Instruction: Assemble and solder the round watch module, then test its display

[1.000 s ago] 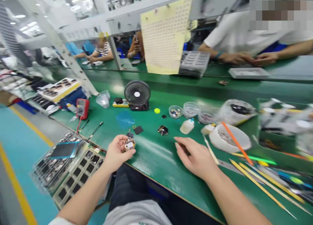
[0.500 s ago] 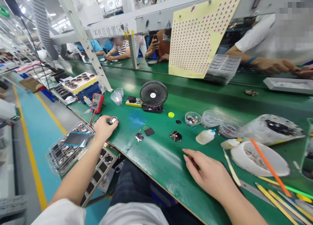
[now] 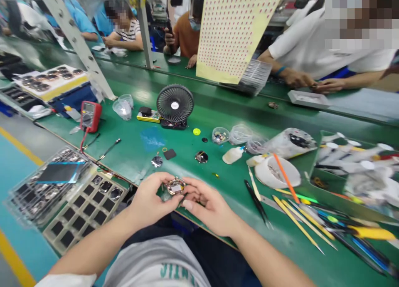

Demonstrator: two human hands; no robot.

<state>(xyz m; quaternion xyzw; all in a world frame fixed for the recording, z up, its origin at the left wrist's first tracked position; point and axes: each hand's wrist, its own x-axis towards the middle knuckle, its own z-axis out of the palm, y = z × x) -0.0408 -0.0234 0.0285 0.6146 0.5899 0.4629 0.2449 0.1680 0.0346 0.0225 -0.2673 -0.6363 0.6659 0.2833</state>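
Leftmost, a dark-celled parts tray (image 3: 84, 208) lies below the near edge of the green workbench (image 3: 183, 162). Next, the left hand (image 3: 152, 197) and right hand (image 3: 208, 206) together grip a round metal-rimmed electronic module (image 3: 175, 186) between their fingertips, just over that edge. Black tweezers (image 3: 257, 201) lie farther right.

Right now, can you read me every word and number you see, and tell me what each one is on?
"JIINTIL" or similar, in green letters on the grey T-shirt; letters partly unclear.
Red multimeter: screen and markings too small to read.
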